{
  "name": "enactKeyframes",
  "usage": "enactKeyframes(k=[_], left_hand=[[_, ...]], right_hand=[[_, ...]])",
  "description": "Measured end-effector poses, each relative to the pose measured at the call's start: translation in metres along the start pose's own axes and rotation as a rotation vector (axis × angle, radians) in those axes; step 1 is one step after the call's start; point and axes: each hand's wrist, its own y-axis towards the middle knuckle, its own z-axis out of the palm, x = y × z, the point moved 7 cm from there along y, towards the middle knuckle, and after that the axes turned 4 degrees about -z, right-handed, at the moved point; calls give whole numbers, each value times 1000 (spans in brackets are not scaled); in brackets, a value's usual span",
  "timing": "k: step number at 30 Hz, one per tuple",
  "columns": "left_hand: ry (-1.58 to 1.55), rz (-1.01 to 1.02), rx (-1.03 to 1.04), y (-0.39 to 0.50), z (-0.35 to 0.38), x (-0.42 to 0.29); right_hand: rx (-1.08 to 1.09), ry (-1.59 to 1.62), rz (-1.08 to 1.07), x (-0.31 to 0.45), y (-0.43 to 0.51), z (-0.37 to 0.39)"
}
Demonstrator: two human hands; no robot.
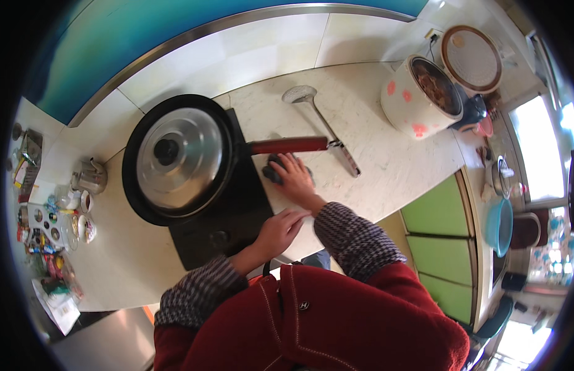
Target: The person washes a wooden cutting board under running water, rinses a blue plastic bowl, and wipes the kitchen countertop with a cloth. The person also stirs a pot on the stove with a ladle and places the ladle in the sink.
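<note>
My right hand [294, 176] rests over a dark, bunched cloth [271, 174] on the pale countertop, just below the red pan handle [289, 145]. Part of the cloth is hidden under the palm. Close to the right wrist is my left hand [275, 234], its fingers held together and the fingertips beside the right cuff. Nothing shows in it, but its palm side is turned away. A black wok [131, 190] stands on the black induction cooktop [247, 218]. Inside the wok's rim sits a metal lid [189, 181] with a black knob.
A metal skimmer [321, 113] lies right of the wok, near the handle's end. An opened rice cooker [398, 104] with brownish contents stands back right, its round lid [472, 60] behind. Leftward are a kettle [91, 177] and several jars. Countertop [384, 185] meets green cabinets [437, 208] at right.
</note>
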Motion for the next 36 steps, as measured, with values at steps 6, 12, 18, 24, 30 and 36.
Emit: enactKeyframes(k=[6, 12, 18, 24, 30, 36], left_hand=[[308, -152, -114, 184, 113, 28], [270, -550, -296, 224, 136, 79], [155, -317, -443, 170, 63, 69], [-89, -447, -247, 64, 49, 35], [-145, -754, 3, -34, 42, 3], [-130, -910, -61, -102, 9, -24]], right_hand=[[-30, 132, -391, -15, -59, -5], [530, 374, -149, -78, -125, -19], [269, 149, -301, -166, -152, -103], [-249, 432, 221, -265, -10, -147], [-445, 120, -593, -130, 204, -178], [-781, -40, -517, -88, 346, -166]])
